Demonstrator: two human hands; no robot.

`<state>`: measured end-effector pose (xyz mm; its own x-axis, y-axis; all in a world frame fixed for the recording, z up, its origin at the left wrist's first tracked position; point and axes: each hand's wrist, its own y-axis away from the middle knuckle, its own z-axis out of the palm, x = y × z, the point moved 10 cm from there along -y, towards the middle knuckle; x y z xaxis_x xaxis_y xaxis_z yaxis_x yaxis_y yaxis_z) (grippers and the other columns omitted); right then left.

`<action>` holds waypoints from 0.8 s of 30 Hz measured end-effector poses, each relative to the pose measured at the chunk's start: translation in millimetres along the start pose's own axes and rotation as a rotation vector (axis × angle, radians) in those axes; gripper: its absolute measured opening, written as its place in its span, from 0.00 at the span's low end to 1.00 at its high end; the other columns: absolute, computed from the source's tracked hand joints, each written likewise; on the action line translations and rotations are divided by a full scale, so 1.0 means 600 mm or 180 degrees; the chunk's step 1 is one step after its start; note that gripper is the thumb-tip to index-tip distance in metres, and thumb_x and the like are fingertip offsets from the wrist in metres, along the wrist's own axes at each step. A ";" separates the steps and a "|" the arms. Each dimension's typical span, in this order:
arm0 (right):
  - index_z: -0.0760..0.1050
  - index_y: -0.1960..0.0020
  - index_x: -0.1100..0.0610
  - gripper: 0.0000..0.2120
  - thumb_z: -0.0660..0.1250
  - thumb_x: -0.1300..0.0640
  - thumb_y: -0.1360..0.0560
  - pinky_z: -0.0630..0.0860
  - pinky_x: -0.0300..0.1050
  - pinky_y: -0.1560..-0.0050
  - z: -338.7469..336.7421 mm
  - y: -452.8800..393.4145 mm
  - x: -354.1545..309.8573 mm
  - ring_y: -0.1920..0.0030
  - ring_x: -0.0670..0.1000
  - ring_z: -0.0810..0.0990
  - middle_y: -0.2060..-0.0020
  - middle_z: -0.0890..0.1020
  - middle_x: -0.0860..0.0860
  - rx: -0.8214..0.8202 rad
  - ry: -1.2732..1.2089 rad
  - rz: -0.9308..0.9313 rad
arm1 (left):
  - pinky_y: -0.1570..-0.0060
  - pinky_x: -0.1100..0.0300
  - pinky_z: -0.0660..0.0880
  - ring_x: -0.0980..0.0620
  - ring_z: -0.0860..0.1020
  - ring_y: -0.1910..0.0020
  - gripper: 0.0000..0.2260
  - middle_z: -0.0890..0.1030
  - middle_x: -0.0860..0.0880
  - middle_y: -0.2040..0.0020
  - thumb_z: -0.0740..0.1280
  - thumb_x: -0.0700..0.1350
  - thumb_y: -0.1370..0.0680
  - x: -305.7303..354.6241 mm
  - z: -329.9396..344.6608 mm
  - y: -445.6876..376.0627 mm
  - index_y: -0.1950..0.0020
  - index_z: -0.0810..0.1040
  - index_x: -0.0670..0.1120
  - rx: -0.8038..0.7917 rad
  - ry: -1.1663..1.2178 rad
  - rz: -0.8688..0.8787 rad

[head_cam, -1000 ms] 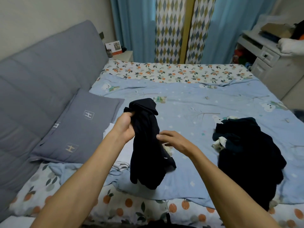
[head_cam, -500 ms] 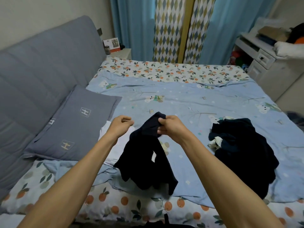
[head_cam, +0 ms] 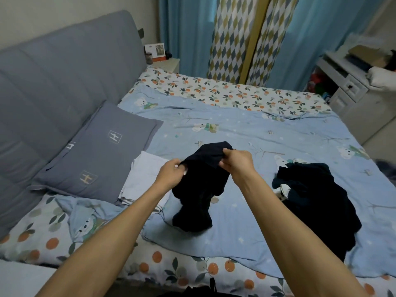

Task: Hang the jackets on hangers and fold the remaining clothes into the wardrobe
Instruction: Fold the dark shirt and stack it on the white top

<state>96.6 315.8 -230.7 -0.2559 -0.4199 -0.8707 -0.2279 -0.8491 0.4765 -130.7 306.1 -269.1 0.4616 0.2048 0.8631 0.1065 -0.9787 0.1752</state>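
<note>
At the centre of the frame, both hands hold up a dark navy soft fabric garment [head_cam: 200,185] over the bed [head_cam: 246,133]. The left hand [head_cam: 171,174] pinches one end of its top edge, fingers curled into the cloth; the right hand [head_cam: 235,161] pinches the other end between thumb and curled fingers. The top edge sags slightly between them, and the rest hangs down in loose folds, its lower end bunched on the light blue bear-printed quilt [head_cam: 267,239].

The cloth looks light, limp and not slippery: it will drape wherever it is unsupported and will not keep a shape by itself. Gripping at two spread points along a hem or waistband, as now, seems the best hold; laying it flat on the quilt should let it be smoothed and folded.

To the right of the frame lies a heap of dark crumpled clothes [head_cam: 315,200] with a bit of white showing, apart from the held garment. Left of centre a folded white cloth [head_cam: 145,179] lies just beside the left hand, partly under a grey rectangular pillow [head_cam: 100,151] that leans on the grey padded headboard [head_cam: 60,76]. At the upper right stands a white drawer unit [head_cam: 351,93]; blue curtains [head_cam: 186,28] hang at the top. The heap and the white cloth narrow the free quilt space for folding.
</note>
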 end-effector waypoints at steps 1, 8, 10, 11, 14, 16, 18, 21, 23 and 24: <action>0.74 0.55 0.66 0.03 0.67 0.67 0.23 0.79 0.39 0.73 -0.024 -0.007 0.001 0.68 0.52 0.77 0.63 0.76 0.56 0.0228 0.0227 -0.0055 | 0.62 0.57 0.68 0.50 0.75 0.63 0.07 0.78 0.50 0.64 0.64 0.44 0.22 0.013 -0.019 -0.001 0.59 0.76 0.45 0.0212 0.0030 0.0095; 0.78 0.53 0.56 0.06 0.68 0.53 0.23 0.83 0.50 0.59 -0.044 -0.003 -0.015 0.61 0.52 0.82 0.54 0.83 0.57 -0.0024 0.1167 -0.0825 | 0.70 0.63 0.66 0.60 0.70 0.74 0.09 0.75 0.54 0.71 0.67 0.47 0.21 0.145 -0.048 -0.002 0.61 0.76 0.51 0.0129 -0.0122 0.0903; 0.80 0.50 0.54 0.23 0.71 0.35 0.30 0.82 0.49 0.54 -0.012 0.018 -0.021 0.54 0.49 0.84 0.54 0.84 0.51 -0.0467 0.1624 -0.1043 | 0.66 0.61 0.69 0.58 0.73 0.70 0.09 0.77 0.53 0.68 0.67 0.49 0.21 0.171 -0.042 -0.001 0.61 0.77 0.50 0.0015 -0.0097 0.1057; 0.79 0.48 0.53 0.30 0.71 0.29 0.34 0.80 0.46 0.55 -0.003 0.026 -0.023 0.54 0.48 0.83 0.54 0.84 0.48 -0.0519 0.1974 -0.1109 | 0.63 0.59 0.71 0.56 0.75 0.68 0.09 0.78 0.52 0.67 0.68 0.50 0.22 0.181 -0.037 0.001 0.61 0.78 0.49 -0.0061 -0.0070 0.1114; 0.73 0.55 0.57 0.22 0.71 0.38 0.30 0.71 0.40 0.65 -0.015 0.028 -0.039 0.61 0.48 0.77 0.62 0.78 0.49 -0.0079 0.2647 -0.1436 | 0.61 0.57 0.71 0.55 0.76 0.67 0.11 0.79 0.51 0.67 0.69 0.50 0.23 0.202 -0.029 0.006 0.62 0.79 0.46 -0.0228 0.0030 0.1230; 0.66 0.65 0.60 0.13 0.65 0.55 0.26 0.61 0.40 0.73 -0.033 0.029 -0.056 0.69 0.52 0.70 0.71 0.71 0.51 0.0261 0.2702 -0.1652 | 0.59 0.57 0.71 0.55 0.77 0.66 0.10 0.79 0.51 0.67 0.70 0.48 0.23 0.202 -0.031 0.007 0.63 0.80 0.45 -0.0274 0.0020 0.1226; 0.64 0.67 0.60 0.08 0.58 0.64 0.29 0.59 0.45 0.72 -0.048 0.024 -0.062 0.69 0.56 0.67 0.73 0.68 0.53 0.0391 0.2733 -0.1647 | 0.57 0.58 0.74 0.54 0.79 0.63 0.07 0.81 0.52 0.66 0.71 0.45 0.25 0.184 -0.034 0.000 0.63 0.81 0.48 -0.0267 -0.0133 0.1123; 0.66 0.65 0.60 0.04 0.56 0.66 0.32 0.59 0.45 0.70 -0.051 0.027 -0.065 0.68 0.56 0.67 0.71 0.71 0.55 0.0412 0.2948 -0.1624 | 0.57 0.57 0.76 0.50 0.80 0.59 0.05 0.82 0.52 0.60 0.69 0.44 0.27 0.139 -0.035 -0.013 0.60 0.78 0.55 -0.0153 -0.1098 0.0926; 0.67 0.62 0.61 0.04 0.56 0.66 0.31 0.59 0.45 0.70 -0.049 0.033 -0.062 0.67 0.57 0.69 0.68 0.73 0.55 0.0424 0.2983 -0.1589 | 0.60 0.56 0.74 0.45 0.78 0.58 0.04 0.81 0.49 0.57 0.66 0.43 0.29 0.107 -0.041 -0.018 0.57 0.78 0.51 -0.0006 -0.1871 0.0670; 0.68 0.61 0.60 0.04 0.55 0.66 0.31 0.60 0.45 0.70 -0.050 0.035 -0.056 0.66 0.57 0.70 0.67 0.74 0.55 0.0435 0.2974 -0.1540 | 0.60 0.57 0.71 0.44 0.76 0.57 0.06 0.80 0.48 0.55 0.65 0.41 0.29 0.087 -0.047 -0.020 0.55 0.78 0.49 0.0092 -0.2103 0.0480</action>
<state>128.9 302.7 -195.1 0.7008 -0.1757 -0.6914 -0.2308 -0.9729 0.0133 -132.7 328.2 -212.9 0.9136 0.0387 0.4047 0.0180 -0.9983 0.0549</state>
